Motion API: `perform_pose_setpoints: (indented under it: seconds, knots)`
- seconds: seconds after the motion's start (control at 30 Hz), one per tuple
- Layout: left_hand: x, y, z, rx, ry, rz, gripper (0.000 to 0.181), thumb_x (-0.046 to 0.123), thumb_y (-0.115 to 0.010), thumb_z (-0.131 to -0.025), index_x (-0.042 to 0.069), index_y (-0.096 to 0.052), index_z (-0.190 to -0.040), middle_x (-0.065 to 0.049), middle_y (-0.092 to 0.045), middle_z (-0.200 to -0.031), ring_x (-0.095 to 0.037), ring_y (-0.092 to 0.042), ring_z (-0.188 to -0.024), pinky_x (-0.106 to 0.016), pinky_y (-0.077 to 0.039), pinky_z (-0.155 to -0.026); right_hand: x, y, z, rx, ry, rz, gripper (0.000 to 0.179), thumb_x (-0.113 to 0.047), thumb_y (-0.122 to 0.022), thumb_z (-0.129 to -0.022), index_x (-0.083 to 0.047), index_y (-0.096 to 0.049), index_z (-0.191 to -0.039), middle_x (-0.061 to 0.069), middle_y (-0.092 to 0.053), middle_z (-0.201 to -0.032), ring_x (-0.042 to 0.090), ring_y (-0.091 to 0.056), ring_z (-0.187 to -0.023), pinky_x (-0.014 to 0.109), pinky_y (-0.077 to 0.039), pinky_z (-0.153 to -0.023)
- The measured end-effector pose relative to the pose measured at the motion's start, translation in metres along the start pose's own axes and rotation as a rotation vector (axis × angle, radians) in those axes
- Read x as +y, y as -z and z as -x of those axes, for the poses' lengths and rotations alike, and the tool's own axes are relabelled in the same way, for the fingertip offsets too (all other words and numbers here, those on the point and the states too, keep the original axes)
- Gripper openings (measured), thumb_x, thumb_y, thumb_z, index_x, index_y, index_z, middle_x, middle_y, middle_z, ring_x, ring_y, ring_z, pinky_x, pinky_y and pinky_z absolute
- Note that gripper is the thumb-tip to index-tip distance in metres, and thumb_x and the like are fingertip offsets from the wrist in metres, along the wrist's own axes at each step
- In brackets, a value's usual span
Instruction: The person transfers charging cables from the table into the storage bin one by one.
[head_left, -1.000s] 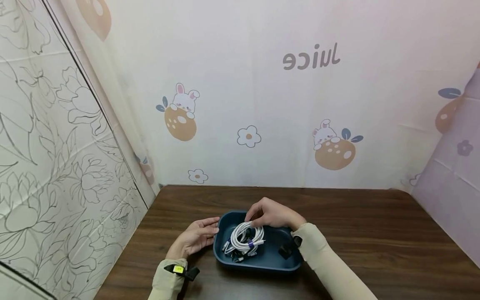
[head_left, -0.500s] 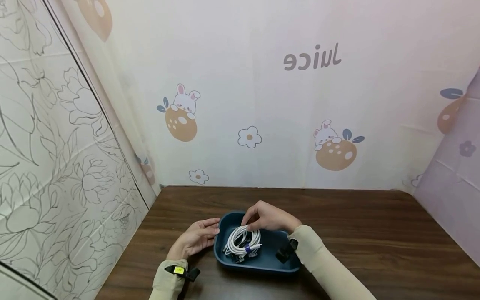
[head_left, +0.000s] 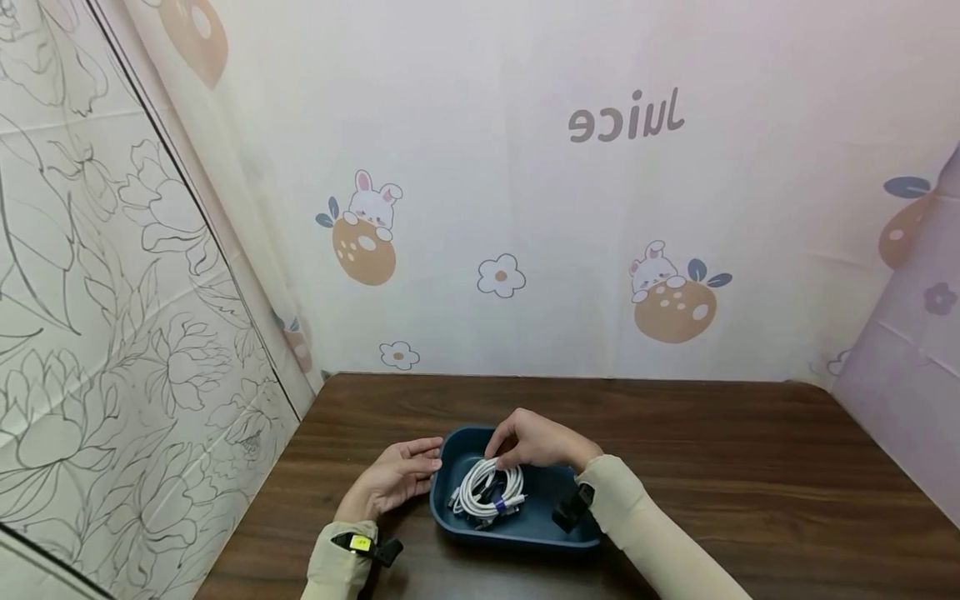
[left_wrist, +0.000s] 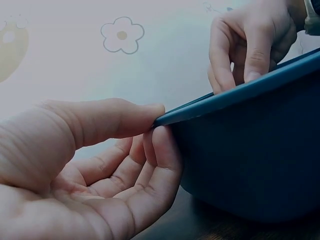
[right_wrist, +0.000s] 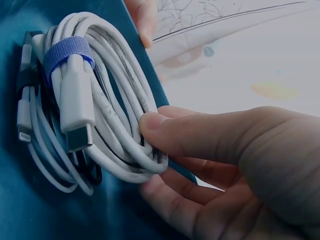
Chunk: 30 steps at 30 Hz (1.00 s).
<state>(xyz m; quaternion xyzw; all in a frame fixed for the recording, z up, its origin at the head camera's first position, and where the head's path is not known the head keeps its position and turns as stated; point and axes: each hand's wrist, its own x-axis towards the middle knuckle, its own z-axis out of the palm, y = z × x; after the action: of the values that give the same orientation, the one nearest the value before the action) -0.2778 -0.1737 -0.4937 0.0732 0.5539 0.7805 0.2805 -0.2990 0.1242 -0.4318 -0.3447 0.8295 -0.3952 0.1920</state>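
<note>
A dark blue bin [head_left: 536,512] with rounded corners stands on the table. My left hand [head_left: 393,479] is at its left end, thumb [left_wrist: 125,117] on the rim and fingertips against the outer wall, pinching it. With thumb and fingers my right hand [head_left: 540,437] pinches one edge of a coiled white charging cable [right_wrist: 112,37], inside the bin's left half. A purple strap [right_wrist: 70,50] binds the coil, and a USB-C plug [right_wrist: 77,100] hangs at its front. Behind it lies a thinner white cable [right_wrist: 24,112] with a Lightning plug and a dark tie, along with black cord partly hidden.
The brown wooden table [head_left: 712,475] extends behind and to the right of the bin. A printed curtain [head_left: 555,208] hangs along its back edge. At the left is a white floral panel [head_left: 150,333]; a pale purple cloth [head_left: 907,375] hangs at the right.
My right hand has moved slightly down and left, with the white coil lower in the bin. The left hand has stayed at the rim.
</note>
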Motion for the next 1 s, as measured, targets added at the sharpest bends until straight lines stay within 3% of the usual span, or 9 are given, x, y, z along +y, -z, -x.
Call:
perform_pose_setpoints:
  seconds: [0.2, 0.57, 0.67, 0.83, 1.0]
  knots:
    - [0.002, -0.002, 0.0, 0.023, 0.005, -0.006, 0.049, -0.005, -0.06, -0.098, -0.005, -0.045, -0.145, 0.0, -0.068, -0.109, -0.009, -0.068, -0.093, -0.03, -0.059, -0.084, 0.001, -0.001, 0.001, -0.008, -0.002, 0.011, 0.012, -0.004, -0.076, -0.092, -0.006, -0.08, -0.103, 0.001, -0.076, -0.097, 0.008, -0.068, -0.082, 0.022, -0.058, -0.075]
    - [0.011, -0.005, 0.001, 0.087, 0.002, -0.108, 0.048, -0.002, -0.069, -0.095, -0.006, -0.052, -0.139, -0.002, -0.068, -0.104, -0.011, -0.069, -0.087, -0.03, -0.061, -0.081, 0.004, 0.003, 0.004, -0.011, -0.002, 0.043, 0.018, -0.013, -0.068, -0.1, -0.006, -0.077, -0.113, 0.002, -0.076, -0.106, 0.008, -0.066, -0.088, 0.024, -0.056, -0.078]
    - [0.016, -0.007, 0.006, 0.11, 0.011, -0.192, 0.047, -0.001, -0.071, -0.094, -0.007, -0.054, -0.137, -0.005, -0.068, -0.105, -0.013, -0.069, -0.088, -0.03, -0.061, -0.079, 0.003, 0.005, 0.008, -0.011, -0.005, 0.036, 0.022, -0.016, -0.067, -0.101, -0.005, -0.075, -0.118, 0.003, -0.075, -0.111, 0.011, -0.066, -0.091, 0.025, -0.056, -0.08]
    - [0.028, -0.012, 0.012, 0.149, -0.028, -0.381, 0.047, 0.003, -0.075, -0.092, -0.007, -0.057, -0.134, -0.008, -0.067, -0.105, -0.015, -0.068, -0.088, -0.03, -0.061, -0.078, -0.002, 0.016, 0.017, 0.042, 0.006, 0.055, 0.023, -0.02, -0.065, -0.103, -0.007, -0.075, -0.119, 0.002, -0.074, -0.114, 0.017, -0.067, -0.094, 0.027, -0.056, -0.08]
    - [0.037, -0.017, 0.017, 0.17, -0.04, -0.523, 0.045, 0.009, -0.074, -0.095, -0.006, -0.057, -0.133, -0.009, -0.067, -0.103, -0.017, -0.068, -0.086, -0.034, -0.063, -0.078, -0.007, 0.031, 0.036, 0.084, 0.012, 0.047, 0.024, -0.021, -0.062, -0.105, -0.008, -0.074, -0.121, 0.008, -0.074, -0.114, 0.029, -0.071, -0.095, 0.027, -0.058, -0.078]
